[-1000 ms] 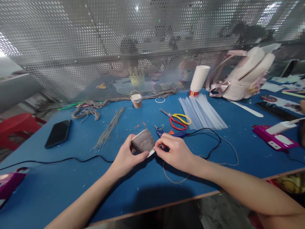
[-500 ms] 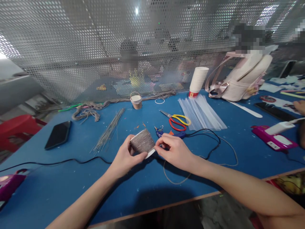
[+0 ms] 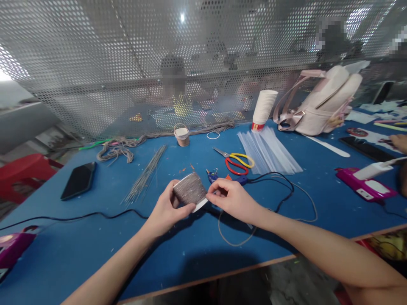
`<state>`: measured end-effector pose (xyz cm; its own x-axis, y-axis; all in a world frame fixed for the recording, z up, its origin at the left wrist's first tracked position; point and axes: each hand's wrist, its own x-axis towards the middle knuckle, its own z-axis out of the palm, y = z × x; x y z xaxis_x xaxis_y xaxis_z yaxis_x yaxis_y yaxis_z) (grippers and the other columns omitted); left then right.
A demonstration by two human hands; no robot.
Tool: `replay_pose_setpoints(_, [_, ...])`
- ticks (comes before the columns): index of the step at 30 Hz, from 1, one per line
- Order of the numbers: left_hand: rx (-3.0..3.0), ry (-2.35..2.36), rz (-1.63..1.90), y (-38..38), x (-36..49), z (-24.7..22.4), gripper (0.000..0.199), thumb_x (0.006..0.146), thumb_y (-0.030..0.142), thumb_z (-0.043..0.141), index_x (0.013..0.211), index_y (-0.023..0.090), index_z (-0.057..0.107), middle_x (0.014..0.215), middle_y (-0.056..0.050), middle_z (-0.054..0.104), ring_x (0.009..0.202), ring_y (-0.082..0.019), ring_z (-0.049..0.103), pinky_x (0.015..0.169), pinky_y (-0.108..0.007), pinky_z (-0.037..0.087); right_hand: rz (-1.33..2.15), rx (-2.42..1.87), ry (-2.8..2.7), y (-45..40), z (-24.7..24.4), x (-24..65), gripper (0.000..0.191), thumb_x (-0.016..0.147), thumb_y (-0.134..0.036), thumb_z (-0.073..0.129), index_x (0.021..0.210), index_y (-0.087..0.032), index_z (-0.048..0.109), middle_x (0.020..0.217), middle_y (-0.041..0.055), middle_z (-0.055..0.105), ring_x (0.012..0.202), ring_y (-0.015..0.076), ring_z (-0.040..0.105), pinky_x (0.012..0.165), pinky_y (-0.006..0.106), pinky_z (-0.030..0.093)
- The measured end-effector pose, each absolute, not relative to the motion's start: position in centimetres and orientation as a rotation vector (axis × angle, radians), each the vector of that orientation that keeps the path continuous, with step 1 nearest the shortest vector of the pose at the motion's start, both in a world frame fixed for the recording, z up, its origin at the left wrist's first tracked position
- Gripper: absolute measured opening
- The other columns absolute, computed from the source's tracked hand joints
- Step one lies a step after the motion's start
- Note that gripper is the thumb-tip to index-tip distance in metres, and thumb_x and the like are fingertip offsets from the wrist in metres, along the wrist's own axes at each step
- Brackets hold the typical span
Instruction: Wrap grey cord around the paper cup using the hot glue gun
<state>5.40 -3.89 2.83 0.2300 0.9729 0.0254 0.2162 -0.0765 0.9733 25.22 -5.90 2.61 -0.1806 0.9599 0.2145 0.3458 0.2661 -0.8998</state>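
Observation:
My left hand (image 3: 170, 206) grips a paper cup (image 3: 190, 189) wound with grey-brown cord, tilted over the table. Its white rim shows at the lower right. With thumb and forefinger pinched together, my right hand (image 3: 233, 200) touches the cup's right edge, apparently at the cord. A loose length of the cord (image 3: 241, 245) loops below that wrist and on to the right. Just behind the right hand lies a blue glue gun (image 3: 241, 180), partly hidden by it. Scissors (image 3: 237, 162) with one red and one yellow handle lie beyond.
At the back stand a small cord-wrapped basket (image 3: 182, 136), stacked paper cups (image 3: 265, 110) and a backpack (image 3: 321, 103). Clear plastic strips (image 3: 270, 152), grey wires (image 3: 144, 178) and a phone (image 3: 78, 181) lie around. A purple power strip (image 3: 365, 186) and a person's hand (image 3: 399, 142) are at right.
Almost nothing differs. My hands and the cup keep the same place, with only a very slight shift of the right fingers and of the view.

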Motion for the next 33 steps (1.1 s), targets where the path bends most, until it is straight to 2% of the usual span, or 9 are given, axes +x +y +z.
replay_pose_setpoints(7, [1.467,1.052,0.969,-3.7,4.8,2.0,0.051,0.056,0.028,0.080,0.099,0.019,0.054,0.091,-0.003,0.057,0.085,-0.019,0.059,0.080,-0.033,0.052,1.393,-1.188,-1.409,-5.3,2.9,25.3,0.014,0.071,-0.018,0.071,0.071,-0.017,0.057,0.058,-0.0082,0.047,0.054,0.0078,0.042,0.054,0.022,0.036])
replay_pose_setpoints(9, [1.459,0.993,0.980,-3.7,4.7,1.8,0.051,0.057,0.027,0.081,0.100,0.019,0.054,0.093,-0.003,0.057,0.087,-0.018,0.058,0.080,-0.032,0.051,1.456,-1.184,-1.304,-5.2,2.9,25.4,0.020,0.065,-0.016,0.075,0.076,-0.017,0.058,0.067,-0.0059,0.054,0.056,0.0069,0.043,0.054,0.021,0.036])
replay_pose_setpoints(13, [1.460,0.905,1.017,-3.7,4.6,1.6,0.056,0.057,0.026,0.083,0.104,0.021,0.052,0.110,-0.007,0.057,0.100,-0.021,0.058,0.088,-0.034,0.050,1.681,-1.111,-1.162,-5.0,2.8,25.3,0.039,0.062,-0.017,0.075,0.098,-0.017,0.061,0.105,0.0057,0.065,0.056,0.0052,0.046,0.046,0.019,0.033])
replay_pose_setpoints(16, [1.460,0.887,1.033,-3.7,4.6,1.7,0.063,0.058,0.027,0.083,0.111,0.024,0.050,0.120,-0.009,0.055,0.108,-0.023,0.057,0.093,-0.038,0.049,1.765,-1.025,-1.167,-4.9,2.5,25.1,0.043,0.065,-0.020,0.073,0.106,-0.018,0.061,0.113,0.0088,0.064,0.052,0.0041,0.043,0.043,0.020,0.030])
replay_pose_setpoints(21, [1.446,0.909,1.022,-3.5,4.9,1.6,0.070,0.064,0.028,0.080,0.125,0.027,0.046,0.124,-0.008,0.056,0.107,-0.023,0.061,0.097,-0.042,0.049,1.463,-0.994,-1.283,-4.9,2.1,25.1,0.041,0.066,-0.022,0.072,0.105,-0.019,0.058,0.109,0.0055,0.062,0.053,0.0036,0.039,0.046,0.020,0.033])
replay_pose_setpoints(25, [1.433,0.946,1.048,-3.5,5.2,1.0,0.073,0.067,0.029,0.078,0.130,0.031,0.041,0.134,-0.009,0.048,0.096,-0.018,0.064,0.086,-0.037,0.054,1.217,-1.091,-1.438,-5.4,2.2,25.1,0.039,0.071,-0.025,0.069,0.106,-0.019,0.054,0.075,-0.0047,0.053,0.050,0.0063,0.034,0.046,0.022,0.031])
replay_pose_setpoints(27, [1.471,0.974,1.066,-3.6,5.3,0.9,0.066,0.069,0.029,0.075,0.127,0.029,0.043,0.136,-0.010,0.045,0.098,-0.018,0.064,0.083,-0.034,0.055,1.089,-1.162,-1.496,-5.7,2.2,25.0,0.038,0.072,-0.023,0.067,0.106,-0.019,0.052,0.066,-0.0076,0.045,0.051,0.0083,0.037,0.048,0.022,0.033])
replay_pose_setpoints(30, [1.547,1.018,1.066,-4.0,5.5,1.0,0.060,0.071,0.028,0.072,0.125,0.026,0.047,0.136,-0.012,0.046,0.105,-0.021,0.062,0.083,-0.033,0.055,0.937,-1.207,-1.550,-5.9,1.9,24.7,0.037,0.071,-0.021,0.067,0.104,-0.019,0.050,0.079,-0.0033,0.053,0.056,0.0090,0.043,0.053,0.024,0.037])
replay_pose_setpoints(33, [1.570,1.035,1.053,-4.3,5.6,1.1,0.069,0.069,0.025,0.072,0.132,0.027,0.044,0.134,-0.013,0.049,0.108,-0.022,0.062,0.088,-0.037,0.054,0.850,-1.230,-1.591,-5.9,1.3,24.4,0.039,0.071,-0.024,0.069,0.105,-0.019,0.050,0.095,0.0020,0.057,0.061,0.0098,0.047,0.055,0.025,0.039])
